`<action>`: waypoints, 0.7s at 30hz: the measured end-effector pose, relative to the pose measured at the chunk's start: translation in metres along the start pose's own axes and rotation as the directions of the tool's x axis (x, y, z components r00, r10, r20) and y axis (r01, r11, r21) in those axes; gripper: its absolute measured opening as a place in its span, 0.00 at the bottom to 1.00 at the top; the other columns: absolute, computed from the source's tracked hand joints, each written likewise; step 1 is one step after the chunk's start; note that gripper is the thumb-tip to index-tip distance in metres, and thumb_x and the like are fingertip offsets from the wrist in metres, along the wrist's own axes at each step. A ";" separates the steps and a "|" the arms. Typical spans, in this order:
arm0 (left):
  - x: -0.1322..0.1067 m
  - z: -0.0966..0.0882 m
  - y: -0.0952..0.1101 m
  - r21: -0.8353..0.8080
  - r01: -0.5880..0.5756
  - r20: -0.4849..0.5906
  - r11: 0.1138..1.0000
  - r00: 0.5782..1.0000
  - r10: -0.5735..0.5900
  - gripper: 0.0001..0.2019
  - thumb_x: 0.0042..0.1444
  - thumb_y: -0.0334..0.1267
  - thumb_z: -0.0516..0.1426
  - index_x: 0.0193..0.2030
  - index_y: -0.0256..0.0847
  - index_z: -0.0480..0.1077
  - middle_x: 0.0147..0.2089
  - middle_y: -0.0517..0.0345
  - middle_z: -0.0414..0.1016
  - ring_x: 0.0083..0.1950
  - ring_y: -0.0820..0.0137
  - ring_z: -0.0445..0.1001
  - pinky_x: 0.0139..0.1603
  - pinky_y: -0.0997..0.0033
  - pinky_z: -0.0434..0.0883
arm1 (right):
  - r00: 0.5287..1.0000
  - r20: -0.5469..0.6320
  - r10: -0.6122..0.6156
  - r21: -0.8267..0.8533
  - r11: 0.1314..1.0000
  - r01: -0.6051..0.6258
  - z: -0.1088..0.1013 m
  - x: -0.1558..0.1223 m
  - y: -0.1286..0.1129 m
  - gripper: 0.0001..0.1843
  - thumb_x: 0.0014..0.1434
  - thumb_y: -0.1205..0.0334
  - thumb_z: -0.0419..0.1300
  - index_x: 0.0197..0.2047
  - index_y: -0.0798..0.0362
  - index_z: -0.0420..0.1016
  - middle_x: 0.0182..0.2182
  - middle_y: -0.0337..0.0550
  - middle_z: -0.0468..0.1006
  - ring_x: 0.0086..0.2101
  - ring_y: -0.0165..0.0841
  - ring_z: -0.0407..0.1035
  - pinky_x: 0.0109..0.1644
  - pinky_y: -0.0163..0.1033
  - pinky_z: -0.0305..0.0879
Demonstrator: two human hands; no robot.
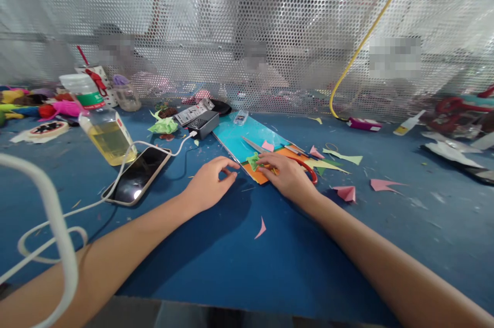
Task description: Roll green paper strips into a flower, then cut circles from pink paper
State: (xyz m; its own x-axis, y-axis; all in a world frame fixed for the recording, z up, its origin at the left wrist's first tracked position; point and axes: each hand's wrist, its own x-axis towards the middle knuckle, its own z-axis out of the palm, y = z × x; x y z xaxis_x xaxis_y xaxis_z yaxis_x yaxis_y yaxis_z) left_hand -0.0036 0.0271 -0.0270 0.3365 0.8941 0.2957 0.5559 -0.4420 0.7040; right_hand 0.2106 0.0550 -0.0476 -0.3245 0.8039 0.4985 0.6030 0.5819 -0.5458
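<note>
My left hand hovers low over the blue table, its thumb and fingers curved and apart with nothing between them. To its right, my right hand reaches over orange paper, its fingertips closed at a small crumpled light-green paper piece. Under and beside that hand lies a pair of scissors with an orange-red handle; the blade points up and left across a bright blue sheet. Small pink paper scraps sit near the blade. Part of the scissors is hidden by my right hand.
A bottle of yellow liquid, a phone and a white cable are at left. A black charger box stands behind. Pink scraps and a glue bottle lie at right. A perforated metal screen closes the back.
</note>
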 end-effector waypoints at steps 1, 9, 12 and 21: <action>0.000 0.000 0.000 -0.005 0.002 -0.001 1.000 1.000 -0.002 0.09 0.55 0.33 0.53 0.41 0.40 0.72 0.45 0.52 0.74 0.38 0.69 0.75 0.31 0.70 0.73 | 1.000 -0.018 0.002 0.025 1.000 -0.001 0.000 0.000 0.001 0.06 0.54 0.67 0.58 0.34 0.51 0.77 0.41 0.48 0.80 0.45 0.42 0.73 0.50 0.52 0.67; 0.001 -0.004 0.008 -0.113 0.014 -0.094 0.994 0.995 -0.025 0.12 0.56 0.36 0.55 0.47 0.38 0.65 0.48 0.48 0.71 0.42 0.69 0.74 0.25 0.77 0.70 | 0.986 -0.158 0.051 0.283 0.959 -0.004 -0.008 -0.004 -0.016 0.06 0.56 0.61 0.59 0.37 0.53 0.73 0.36 0.45 0.80 0.36 0.33 0.75 0.40 0.40 0.73; -0.002 -0.007 0.013 -0.220 -0.072 -0.118 0.973 0.992 0.047 0.16 0.54 0.38 0.58 0.49 0.41 0.61 0.52 0.48 0.68 0.46 0.68 0.74 0.29 0.78 0.72 | 0.983 -0.149 0.105 0.390 0.920 -0.039 -0.012 -0.010 -0.035 0.07 0.54 0.61 0.62 0.38 0.52 0.73 0.31 0.41 0.79 0.32 0.32 0.75 0.36 0.38 0.74; -0.015 -0.006 0.024 -0.113 -0.421 -0.290 0.900 0.880 0.376 0.10 0.49 0.37 0.64 0.34 0.40 0.67 0.43 0.53 0.71 0.41 0.71 0.73 0.30 0.76 0.76 | 0.980 -0.192 0.059 0.471 0.881 0.039 -0.015 -0.027 -0.073 0.08 0.52 0.66 0.64 0.37 0.48 0.72 0.31 0.38 0.78 0.31 0.30 0.75 0.36 0.36 0.76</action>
State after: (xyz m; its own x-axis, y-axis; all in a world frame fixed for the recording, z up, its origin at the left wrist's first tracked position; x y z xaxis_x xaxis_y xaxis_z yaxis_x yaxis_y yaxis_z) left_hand 0.0003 0.0036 -0.0108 0.2846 0.6419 0.7121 0.2722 -0.7663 0.5820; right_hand 0.1862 -0.0112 -0.0116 -0.1424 0.7982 0.5853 0.1759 0.6023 -0.7787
